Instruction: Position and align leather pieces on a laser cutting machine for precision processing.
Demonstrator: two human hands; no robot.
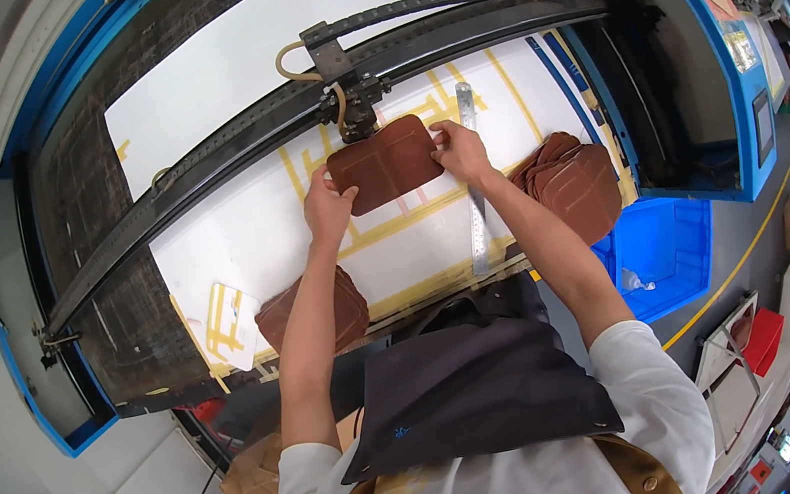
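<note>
Between my two hands is a brown leather panel with rounded corners and faint lines across it. My left hand pinches its left edge, thumb on top. At the right edge, my right hand grips it between thumb and fingers. The panel lies over a white board marked with yellow tape, just below the black machine head. A stack of similar brown leather panels sits by my right forearm. Another stack of leather panels is partly hidden under my left forearm.
A dark gantry beam spans the bed behind my hands. A steel ruler lies right of the panel. At the front left rests a small white taped plate. A blue crate stands beyond the bed's right front corner.
</note>
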